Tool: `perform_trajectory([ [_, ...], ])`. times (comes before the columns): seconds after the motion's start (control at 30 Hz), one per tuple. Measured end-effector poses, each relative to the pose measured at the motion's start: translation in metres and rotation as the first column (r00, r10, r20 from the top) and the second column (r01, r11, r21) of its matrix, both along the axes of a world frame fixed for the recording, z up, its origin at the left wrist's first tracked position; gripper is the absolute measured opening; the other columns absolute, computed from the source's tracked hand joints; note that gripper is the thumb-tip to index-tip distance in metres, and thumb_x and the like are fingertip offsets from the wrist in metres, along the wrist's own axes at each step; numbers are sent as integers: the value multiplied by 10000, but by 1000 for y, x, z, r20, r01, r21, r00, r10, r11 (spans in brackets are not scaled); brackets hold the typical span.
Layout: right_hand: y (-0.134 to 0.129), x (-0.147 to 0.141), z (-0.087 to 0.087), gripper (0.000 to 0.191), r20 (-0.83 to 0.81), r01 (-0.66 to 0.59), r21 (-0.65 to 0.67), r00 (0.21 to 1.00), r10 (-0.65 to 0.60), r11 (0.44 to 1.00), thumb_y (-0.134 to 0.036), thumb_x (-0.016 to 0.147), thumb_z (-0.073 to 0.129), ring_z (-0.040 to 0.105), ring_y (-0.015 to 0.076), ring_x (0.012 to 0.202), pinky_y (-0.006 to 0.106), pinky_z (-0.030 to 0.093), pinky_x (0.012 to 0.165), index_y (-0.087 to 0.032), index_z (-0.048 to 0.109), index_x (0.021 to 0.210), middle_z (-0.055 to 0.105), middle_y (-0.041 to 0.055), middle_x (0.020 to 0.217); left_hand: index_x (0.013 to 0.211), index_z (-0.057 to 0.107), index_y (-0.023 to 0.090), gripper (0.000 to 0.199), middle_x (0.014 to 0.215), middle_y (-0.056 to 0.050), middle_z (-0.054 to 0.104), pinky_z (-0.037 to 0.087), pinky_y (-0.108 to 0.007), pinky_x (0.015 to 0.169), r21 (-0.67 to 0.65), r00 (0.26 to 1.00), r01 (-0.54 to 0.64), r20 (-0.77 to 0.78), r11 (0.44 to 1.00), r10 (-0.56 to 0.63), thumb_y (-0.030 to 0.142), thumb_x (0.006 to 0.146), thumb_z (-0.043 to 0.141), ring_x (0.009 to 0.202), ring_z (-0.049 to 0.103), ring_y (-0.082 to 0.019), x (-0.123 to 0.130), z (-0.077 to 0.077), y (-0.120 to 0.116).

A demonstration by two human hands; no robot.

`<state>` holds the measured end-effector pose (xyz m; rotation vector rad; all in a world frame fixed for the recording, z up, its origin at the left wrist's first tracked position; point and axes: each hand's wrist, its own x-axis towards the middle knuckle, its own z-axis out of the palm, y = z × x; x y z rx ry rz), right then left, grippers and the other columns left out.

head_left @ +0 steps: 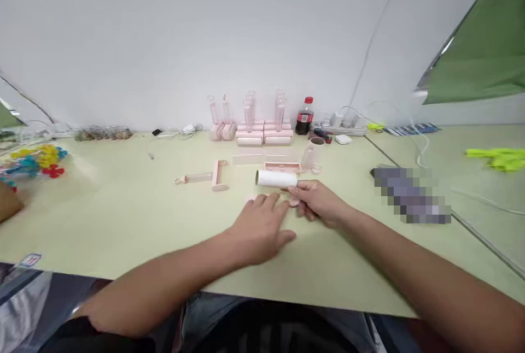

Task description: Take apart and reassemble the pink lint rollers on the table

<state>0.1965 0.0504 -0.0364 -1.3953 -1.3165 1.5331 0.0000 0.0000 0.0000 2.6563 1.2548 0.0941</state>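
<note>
My right hand [318, 199] pinches one end of a white paper roll [276, 179], which looks like a lint roller refill; its hollow end faces left. Below those fingers is a small pink round part [293, 201]. My left hand [264, 224] lies palm down just left of it, fingers spread; whether it touches a part beneath is hidden. Behind the roll lies a pink open casing [283, 167]. To the left are a pink bracket-shaped holder [220, 176] and a clear handle [197, 177]. Another roll [317, 142] stands upright beyond my right hand.
Several pink lint rollers [264, 133] line the wall beside a cola bottle [304, 116]. A power strip [342, 130] with cables lies at the back right. A blurred-out dark object [410, 195] is on the right. Colourful bagged pieces [39, 160] sit far left.
</note>
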Motion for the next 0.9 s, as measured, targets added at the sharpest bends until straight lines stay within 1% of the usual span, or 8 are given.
perform_trajectory([
  [0.1,-7,-3,6,343,-95,-85,-61,992,79,995,-395,879,615,408,59,316,161,323,287,-118,671,1073,543,-38,475,1532,215,192,854,1601,-189,184,233,-650,1113,-53,1000,-9,-18,999,8,672,859,430,1437,198,-447,9,-19,-11],
  [0.23,-11,-6,9,411,-160,-101,-92,983,86,991,-443,868,625,319,50,287,162,290,285,-100,672,1089,452,-76,391,1560,88,223,952,1626,-164,62,129,-711,1108,-87,1000,-8,-25,996,6,768,826,351,1450,79,-486,14,-32,-13],
  [0.43,-11,-5,16,358,-134,-58,-90,990,46,994,-420,899,590,287,54,304,167,255,299,-97,682,1025,414,-75,357,1562,97,244,898,1620,-102,172,111,-683,1129,-70,999,15,-35,997,-18,755,851,298,1455,116,-454,13,-32,-7],
  [0.53,-11,-4,21,300,-102,-2,-93,995,-8,996,-370,922,565,290,55,313,174,259,304,-106,681,1006,471,-52,385,1557,149,234,878,1612,-88,211,80,-665,1144,-51,999,20,-38,998,-22,745,859,294,1461,116,-436,13,-33,-5],
  [0.6,-11,-4,22,270,-117,45,-69,992,-53,997,-348,918,573,307,50,331,180,271,304,-117,684,1005,597,0,505,1553,176,222,877,1607,-89,226,49,-663,1149,-32,999,20,-32,999,-21,748,860,282,1465,101,-429,13,-34,-4],
  [0.7,-7,-4,19,242,-146,117,-22,982,-119,993,-340,896,598,356,41,361,192,308,305,-138,693,990,732,96,834,1546,203,223,867,1603,-89,241,67,-674,1139,-33,1000,13,-25,999,-14,752,862,261,1459,121,-435,12,-36,-2],
  [0.77,-4,-4,15,239,-147,144,15,979,-141,989,-343,882,613,385,40,377,196,336,307,-146,701,984,734,123,985,1542,214,227,860,1603,-89,242,114,-673,1128,-39,1000,4,-17,999,-5,752,862,256,1445,153,-447,11,-37,2],
  [0.9,0,-3,7,248,-166,154,66,976,-141,986,-363,856,639,425,40,396,196,378,311,-162,707,985,708,126,1128,1521,257,227,826,1585,-102,285,173,-669,1104,-7,999,-33,0,999,33,734,869,290,1395,255,-456,5,-33,16],
])
